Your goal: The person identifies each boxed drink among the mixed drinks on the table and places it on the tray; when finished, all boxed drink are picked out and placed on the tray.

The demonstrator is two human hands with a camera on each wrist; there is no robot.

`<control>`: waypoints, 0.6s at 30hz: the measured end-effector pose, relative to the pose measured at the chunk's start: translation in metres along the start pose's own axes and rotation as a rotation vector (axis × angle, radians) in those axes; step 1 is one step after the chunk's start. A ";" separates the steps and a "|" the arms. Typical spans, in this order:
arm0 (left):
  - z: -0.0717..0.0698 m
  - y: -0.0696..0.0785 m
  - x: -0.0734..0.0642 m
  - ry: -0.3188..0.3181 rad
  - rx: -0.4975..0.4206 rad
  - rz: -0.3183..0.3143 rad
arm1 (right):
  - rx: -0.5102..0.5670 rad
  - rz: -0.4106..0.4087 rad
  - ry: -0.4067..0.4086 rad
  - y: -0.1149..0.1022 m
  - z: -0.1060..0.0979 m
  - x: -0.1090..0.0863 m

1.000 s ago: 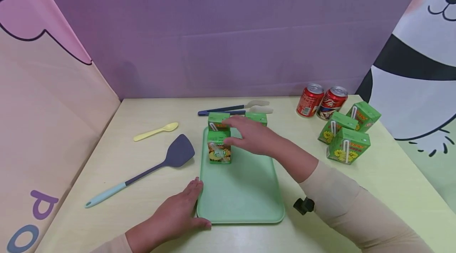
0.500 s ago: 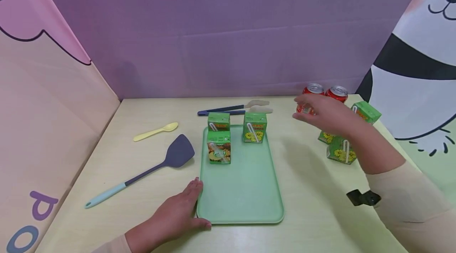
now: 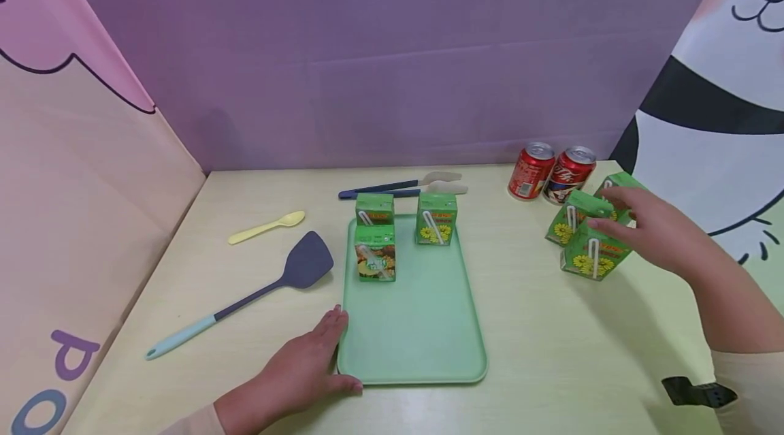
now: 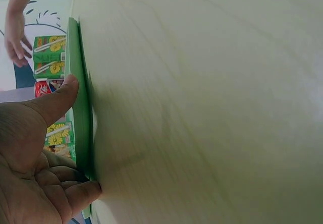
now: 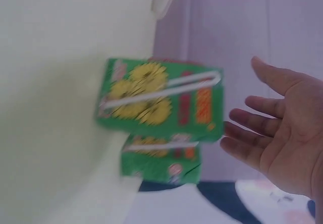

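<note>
My left hand [image 3: 300, 370] lies at the near left corner of a light green tray [image 3: 422, 346], thumb along the front edge and fingertips against the left side. In the left wrist view, the thumb touches the tray's rim [image 4: 76, 103]. On the tray stand a front juice box [image 3: 376, 265], another directly behind it, and a right-hand juice box [image 3: 436, 220]. At the right, my right hand [image 3: 658, 227] hovers over three more green juice boxes [image 3: 591, 259], fingers spread and holding nothing. The right wrist view shows the nearest juice box [image 5: 161, 98] just beyond the fingertips.
Two red cans [image 3: 531, 173] stand at the back right, behind the loose boxes. Tongs [image 3: 401, 188] lie behind the tray. To its left are a yellow spoon [image 3: 267, 227] and a dark spatula [image 3: 306, 265] with a pale blue handle. A purple backdrop rises behind the table.
My right hand has left the juice box at the tray's back right and swung right, past the cans, to the group of boxes. The left hand has stayed at the tray.
</note>
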State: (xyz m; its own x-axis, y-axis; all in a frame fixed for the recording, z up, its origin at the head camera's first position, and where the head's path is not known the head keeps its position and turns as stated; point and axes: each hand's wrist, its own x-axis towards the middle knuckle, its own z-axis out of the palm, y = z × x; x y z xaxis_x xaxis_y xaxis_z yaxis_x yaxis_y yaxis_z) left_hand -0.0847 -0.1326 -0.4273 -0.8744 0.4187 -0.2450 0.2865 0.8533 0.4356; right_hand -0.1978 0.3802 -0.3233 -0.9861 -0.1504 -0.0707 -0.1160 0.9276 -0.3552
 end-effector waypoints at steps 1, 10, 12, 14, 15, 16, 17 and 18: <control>0.000 0.000 0.000 0.000 -0.001 0.001 | 0.014 0.007 0.004 0.006 0.002 -0.002; 0.000 0.000 -0.001 0.009 -0.008 0.008 | 0.069 0.106 -0.046 0.043 0.033 -0.008; 0.000 0.000 -0.001 0.008 -0.008 0.008 | 0.054 0.116 -0.040 0.046 0.037 -0.008; 0.000 0.000 0.000 0.004 -0.009 0.008 | 0.039 0.126 -0.030 0.047 0.039 -0.009; 0.000 0.000 0.000 0.003 -0.010 0.008 | 0.035 0.131 -0.025 0.047 0.040 -0.009; -0.001 0.000 0.000 0.002 -0.012 0.008 | 0.034 0.136 -0.021 0.047 0.040 -0.010; -0.001 0.000 0.000 0.000 -0.014 0.007 | 0.034 0.142 -0.018 0.046 0.040 -0.010; -0.001 0.000 0.000 -0.003 -0.014 0.006 | 0.032 0.146 -0.014 0.045 0.040 -0.010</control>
State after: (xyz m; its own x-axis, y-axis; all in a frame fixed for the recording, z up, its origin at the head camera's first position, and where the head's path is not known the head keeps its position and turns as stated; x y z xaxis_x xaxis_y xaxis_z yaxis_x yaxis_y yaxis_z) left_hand -0.0850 -0.1329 -0.4262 -0.8717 0.4245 -0.2450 0.2861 0.8467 0.4487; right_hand -0.1882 0.4095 -0.3756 -0.9905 -0.0192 -0.1365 0.0329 0.9287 -0.3694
